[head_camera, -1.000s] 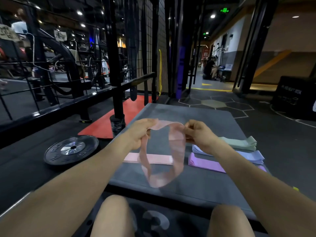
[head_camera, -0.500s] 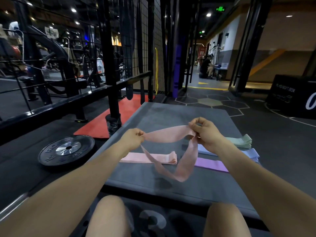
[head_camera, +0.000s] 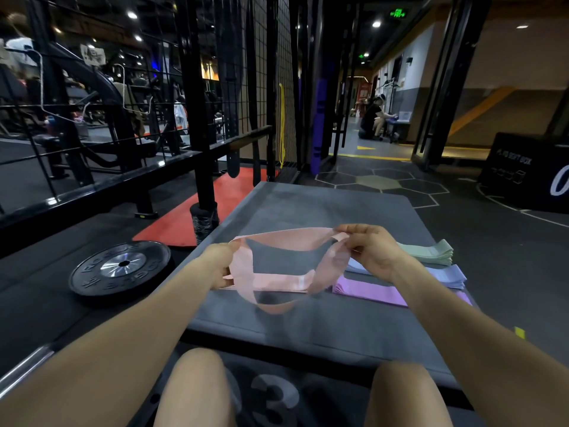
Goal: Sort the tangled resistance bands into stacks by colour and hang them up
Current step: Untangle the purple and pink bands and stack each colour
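Stretching between the two hands, a pink resistance band hung in the air over a grey mat. The left hand grasped its left end with curled fingers, and the right hand pinched its right end. The lower part of the loop sagged down, close to the mat; I could not tell if it touched it.

On the mat, behind the loop, a flat pink stack lay. To the right of it there were a purple stack, a blue stack and, farther away, a green stack, close to each other.

The mat lay on a dark gym floor. A black weight plate lay flat on the floor left of the mat, and a red mat was farther behind it. A black metal rack with a wire grid stood at far left. At far right, a black box stood on the floor, and a corridor opened behind.
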`<state>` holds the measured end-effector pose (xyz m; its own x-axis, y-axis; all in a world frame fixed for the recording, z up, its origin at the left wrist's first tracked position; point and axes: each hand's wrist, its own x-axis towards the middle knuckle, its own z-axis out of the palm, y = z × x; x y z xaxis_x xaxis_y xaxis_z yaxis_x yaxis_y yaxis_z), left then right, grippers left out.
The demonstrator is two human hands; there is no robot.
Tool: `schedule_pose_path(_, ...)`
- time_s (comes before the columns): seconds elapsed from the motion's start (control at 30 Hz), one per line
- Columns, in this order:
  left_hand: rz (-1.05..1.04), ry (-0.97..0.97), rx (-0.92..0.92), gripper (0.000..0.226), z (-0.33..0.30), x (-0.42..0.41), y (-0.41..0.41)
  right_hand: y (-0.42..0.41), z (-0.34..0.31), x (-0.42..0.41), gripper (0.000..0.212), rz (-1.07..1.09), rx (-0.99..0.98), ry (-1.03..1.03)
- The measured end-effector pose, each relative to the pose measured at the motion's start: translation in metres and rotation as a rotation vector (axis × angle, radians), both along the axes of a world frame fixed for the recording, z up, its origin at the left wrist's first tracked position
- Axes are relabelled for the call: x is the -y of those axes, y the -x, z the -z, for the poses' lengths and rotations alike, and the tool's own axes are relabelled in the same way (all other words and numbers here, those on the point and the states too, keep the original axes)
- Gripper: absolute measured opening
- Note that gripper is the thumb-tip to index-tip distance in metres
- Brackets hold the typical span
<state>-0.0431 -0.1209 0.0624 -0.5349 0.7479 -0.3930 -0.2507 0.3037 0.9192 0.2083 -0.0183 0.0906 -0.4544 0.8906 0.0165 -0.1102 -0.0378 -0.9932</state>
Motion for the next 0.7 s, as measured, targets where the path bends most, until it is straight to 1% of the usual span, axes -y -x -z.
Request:
schedule_pose_path(0.07, 0.004, 0.031, 0.026, 0.022, 0.002, 0.002, 0.001, 0.0, 0.004, 0.001, 0.021, -0.014, 0.016, -0.038)
schedule_pose_path(0.17, 0.031, 0.029, 0.087, 0.015, 0.004, 0.003, -0.001, 0.002, 0.011, -0.001, 0.011, 0.08, 0.12, -0.111)
schedule_pose_path(0.23, 0.045, 0.021, 0.112, 0.01, 0.004, 0.003, -0.002, 0.002, 0.015, -0.006, 0.014, 0.173, 0.151, -0.108)
schedule_pose_path(0.37, 0.144, 0.057, 0.043, 0.019, 0.003, 0.006, -0.002, -0.006, 0.022, -0.018, 0.018, 0.352, 0.218, -0.074)
schedule_pose_path(0.47, 0.198, 0.055, 0.0, 0.022, 0.003, 0.009, 0.001, -0.012, 0.024, -0.021, 0.022, 0.43, 0.292, -0.085)
schedule_pose_path(0.53, 0.195, 0.049, -0.011, 0.019, 0.002, 0.01, 0.002, -0.015, 0.025, -0.022, 0.024, 0.467, 0.334, -0.088)
schedule_pose_path(0.6, 0.17, 0.03, 0.017, 0.011, 0.001, 0.012, 0.001, -0.017, 0.025, -0.023, 0.025, 0.505, 0.379, -0.093)
schedule_pose_path(0.7, 0.12, -0.006, 0.088, 0.014, -0.001, 0.014, 0.0, -0.019, 0.025, -0.022, 0.03, 0.563, 0.448, -0.088)
